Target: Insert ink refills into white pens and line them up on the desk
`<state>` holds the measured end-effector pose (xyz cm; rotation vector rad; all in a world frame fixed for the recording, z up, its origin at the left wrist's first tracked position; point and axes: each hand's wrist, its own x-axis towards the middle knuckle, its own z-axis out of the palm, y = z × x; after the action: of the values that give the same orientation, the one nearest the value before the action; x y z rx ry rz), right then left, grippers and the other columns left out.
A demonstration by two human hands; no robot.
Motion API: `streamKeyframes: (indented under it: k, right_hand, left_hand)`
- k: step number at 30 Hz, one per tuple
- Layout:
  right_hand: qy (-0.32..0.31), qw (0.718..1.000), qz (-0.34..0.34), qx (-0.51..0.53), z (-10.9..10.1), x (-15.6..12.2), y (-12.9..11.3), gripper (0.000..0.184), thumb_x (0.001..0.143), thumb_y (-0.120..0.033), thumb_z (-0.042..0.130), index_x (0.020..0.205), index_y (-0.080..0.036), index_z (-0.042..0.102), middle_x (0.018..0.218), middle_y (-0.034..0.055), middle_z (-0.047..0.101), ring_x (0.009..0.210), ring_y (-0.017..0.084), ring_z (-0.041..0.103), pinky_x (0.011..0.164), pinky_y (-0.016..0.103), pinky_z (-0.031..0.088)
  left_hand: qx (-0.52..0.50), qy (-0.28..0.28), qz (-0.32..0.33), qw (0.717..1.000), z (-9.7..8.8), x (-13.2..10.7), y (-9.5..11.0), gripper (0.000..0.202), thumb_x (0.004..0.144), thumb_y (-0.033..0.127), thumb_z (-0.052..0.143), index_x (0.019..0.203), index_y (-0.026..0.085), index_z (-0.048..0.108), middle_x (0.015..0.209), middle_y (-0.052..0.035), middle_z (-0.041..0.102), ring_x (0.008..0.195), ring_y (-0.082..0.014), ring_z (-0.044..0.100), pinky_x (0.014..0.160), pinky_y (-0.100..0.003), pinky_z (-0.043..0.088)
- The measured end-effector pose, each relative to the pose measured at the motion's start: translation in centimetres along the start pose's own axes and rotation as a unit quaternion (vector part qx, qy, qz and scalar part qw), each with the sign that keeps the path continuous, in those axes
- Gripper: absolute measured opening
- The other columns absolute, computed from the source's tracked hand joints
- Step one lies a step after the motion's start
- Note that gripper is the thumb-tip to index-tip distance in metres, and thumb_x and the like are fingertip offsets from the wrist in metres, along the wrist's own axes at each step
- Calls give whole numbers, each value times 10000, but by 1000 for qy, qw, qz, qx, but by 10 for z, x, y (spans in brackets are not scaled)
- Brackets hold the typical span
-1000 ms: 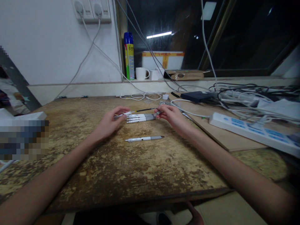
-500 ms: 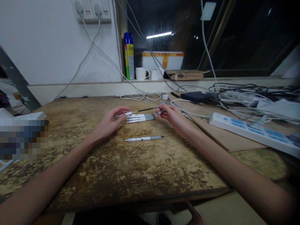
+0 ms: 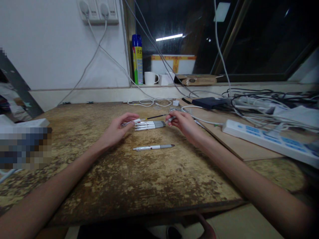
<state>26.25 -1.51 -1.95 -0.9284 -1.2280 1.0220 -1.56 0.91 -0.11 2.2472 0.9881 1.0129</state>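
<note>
On a worn wooden table [image 3: 139, 179], my left hand [image 3: 117, 130] pinches the white end of a pen whose thin dark refill [image 3: 154, 117] sticks out to the right. My right hand [image 3: 183, 124] pinches a small grey pen piece [image 3: 171, 119] near the refill's tip. Between the hands lie several grey-and-white pens [image 3: 149, 125] side by side. One more pen [image 3: 153, 147] lies alone nearer to me.
A white power strip [image 3: 264, 141] and tangled cables [image 3: 261, 103] fill the right side on a lighter board. A spray can [image 3: 137, 59], a white mug [image 3: 150, 78] and boxes stand on the sill behind. Blurred items lie at the left edge.
My right hand has drawn slightly right, pulling the grey piece off the row of pens. The left hand has stayed put.
</note>
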Motion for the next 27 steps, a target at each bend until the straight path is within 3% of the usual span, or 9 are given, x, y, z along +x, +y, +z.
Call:
streamKeyframes:
  k: [8,14,21,27]
  right_hand:
    - [-31,995,-33,-87,2,-1,-1,300,911,-431,606,773,-181,696,862,63,712,727,157,608,727,303,494]
    - [-88,958,-113,-249,7,-6,-1,256,932,-429,615,833,-210,702,783,24,696,731,179,590,713,319,435]
    - [-108,956,-123,-245,10,-9,-1,231,925,-427,638,943,-207,707,868,39,710,752,188,604,705,325,445]
    - [-116,952,-122,-258,10,-12,-3,244,928,-442,643,917,-209,715,840,35,709,744,188,603,707,323,446]
  left_hand:
    - [-6,-12,-2,1000,1,0,2,278,987,377,590,1215,247,682,1266,-83,719,1159,-258,663,1068,-470,495]
    - [1,-20,9,1000,3,-1,8,306,953,407,640,1188,226,715,1241,-78,740,1094,-253,695,1031,-449,522]
    - [10,-30,16,999,7,-5,17,257,932,368,648,1128,247,760,1153,-52,776,1059,-252,705,1019,-446,533]
    - [20,-21,5,1000,6,-5,18,267,925,393,645,1124,270,775,1159,-44,781,1072,-271,709,1050,-487,521]
